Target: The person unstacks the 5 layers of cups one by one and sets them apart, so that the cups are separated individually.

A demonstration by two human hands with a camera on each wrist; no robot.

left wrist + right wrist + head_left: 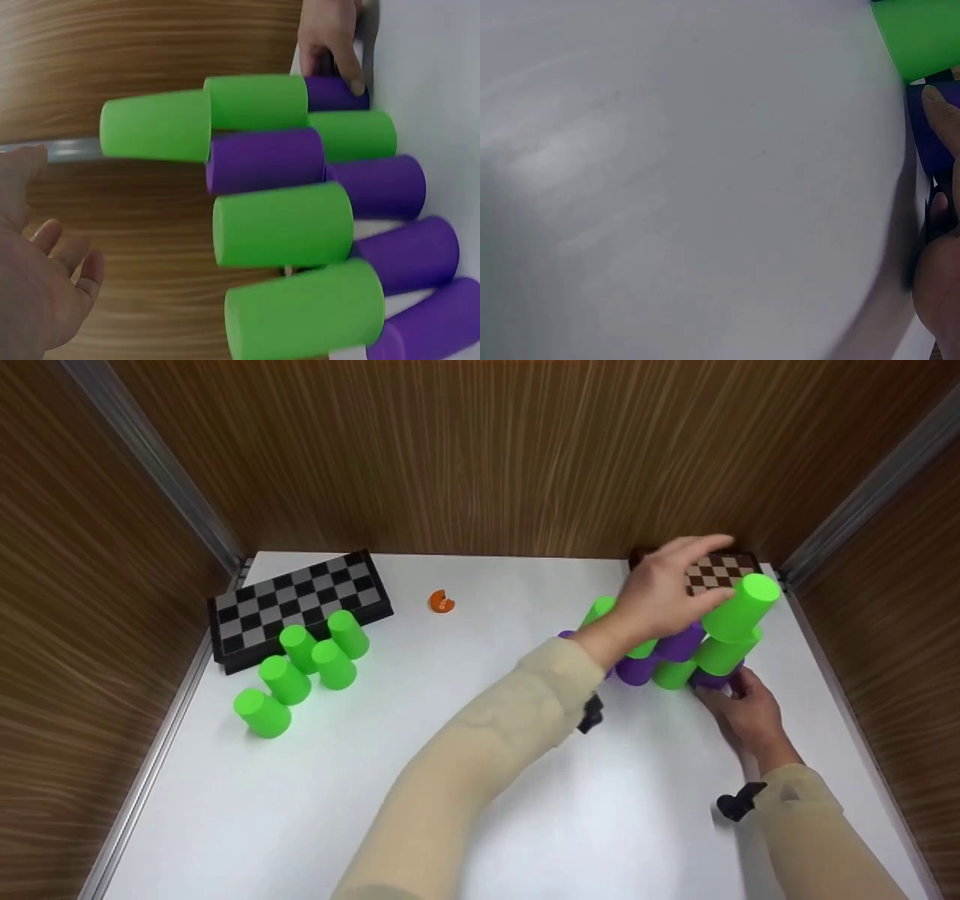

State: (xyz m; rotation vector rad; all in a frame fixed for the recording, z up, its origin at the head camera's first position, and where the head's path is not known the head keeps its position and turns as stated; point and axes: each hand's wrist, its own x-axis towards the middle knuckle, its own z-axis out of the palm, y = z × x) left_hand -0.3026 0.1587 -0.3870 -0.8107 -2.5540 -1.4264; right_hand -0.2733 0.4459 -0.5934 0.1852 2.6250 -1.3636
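Green and purple cups stand upside down in a stacked wall at the right of the table. My left hand [664,589] is held with its fingers spread beside the topmost green cup [742,607]; the left wrist view shows a gap between hand and cup. That cup sits on another green cup [255,103] at the end of the second row. At the right end of the bottom row, my right hand [750,712] holds a purple cup [334,94], thumb on its near side. The right wrist view shows the thumb against this purple cup [930,135].
Several green cups [285,680] stand upside down at the left, in front of a black-and-grey chessboard [300,594]. An orange round piece [441,601] with a notch lies near the back wall. Behind the stack is a brown chessboard [720,572]. Wood-grain panels enclose the white table [465,720].
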